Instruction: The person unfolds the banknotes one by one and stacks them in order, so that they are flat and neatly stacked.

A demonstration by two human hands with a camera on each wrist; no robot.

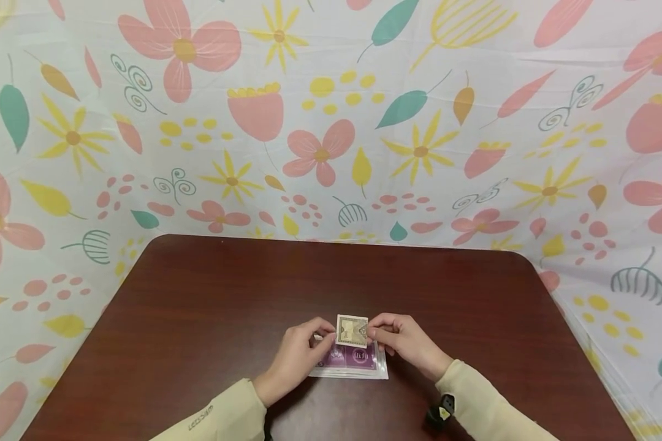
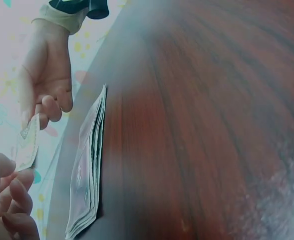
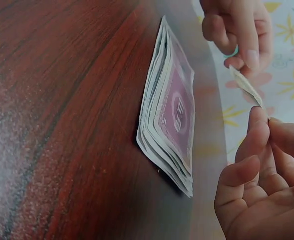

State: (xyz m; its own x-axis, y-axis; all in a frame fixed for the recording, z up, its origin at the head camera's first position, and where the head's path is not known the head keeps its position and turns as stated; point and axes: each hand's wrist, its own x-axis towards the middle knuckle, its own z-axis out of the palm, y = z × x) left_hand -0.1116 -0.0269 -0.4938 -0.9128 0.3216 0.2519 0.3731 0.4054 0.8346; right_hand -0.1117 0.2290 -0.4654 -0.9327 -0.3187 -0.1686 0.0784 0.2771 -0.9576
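Between my hands, a small cream banknote (image 1: 352,331) with dark brown print, seemingly folded, is held up off the table. My left hand (image 1: 300,352) pinches its left edge between thumb and fingers. The right hand (image 1: 408,342) grips the opposite edge, thumb and index finger pressed on it in the right wrist view. Beneath it, a stack of purple-printed notes (image 1: 353,360) with white borders lies flat on the table. Its layered edges show in the left wrist view, where the stack (image 2: 89,170) stands apart from both hands.
A dark reddish-brown wooden table (image 1: 243,275) with rounded far corners carries the stack near its front middle. Behind and at both sides hangs a white cloth (image 1: 331,73) printed with flowers and leaves. A black device (image 1: 440,411) sits at the right wrist.
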